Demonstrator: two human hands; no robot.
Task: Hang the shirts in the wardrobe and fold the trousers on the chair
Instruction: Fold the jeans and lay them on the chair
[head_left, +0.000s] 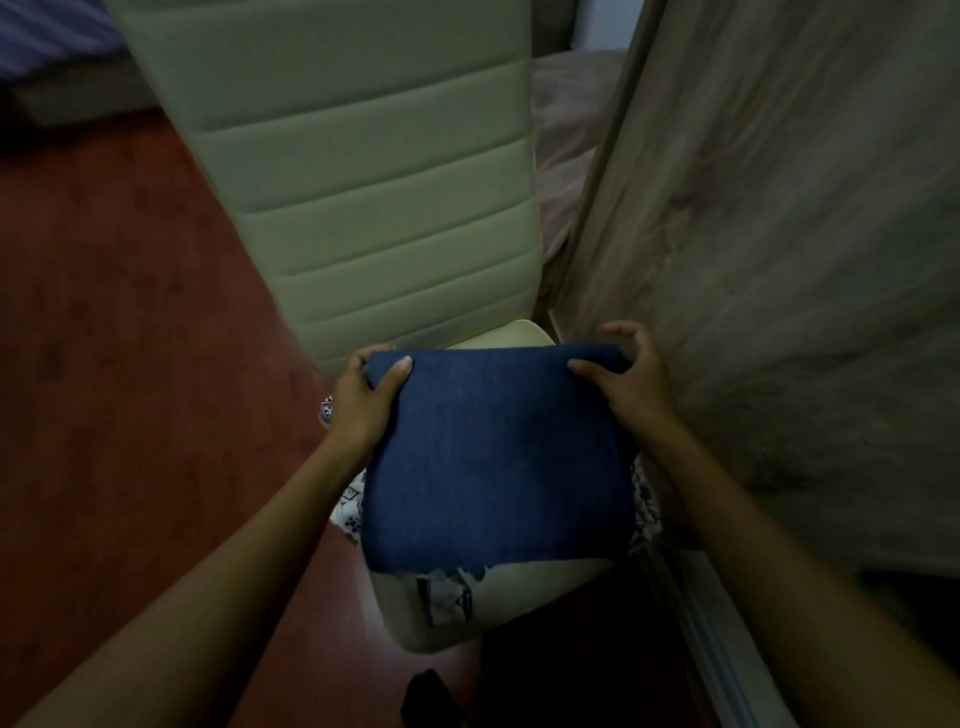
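- Two far corners of the folded blue trousers (493, 457) are gripped, centre of frame.
- Left hand (363, 402): thumb on top, fingers curled under the upper-left corner.
- Right hand (631, 387): thumb on top, fingers curled at the upper-right corner.
- Trousers lie over the cream chair (363, 182) seat, on a patterned cloth (349, 514).

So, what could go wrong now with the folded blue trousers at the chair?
1. The left hand and right hand grip the blue trousers only at the far corners, so the near layers might sag and the fold open.
2. A patterned cloth lies under them on the chair seat and sticks out at both sides; the trousers may sit unevenly or slide towards the seat's front edge.
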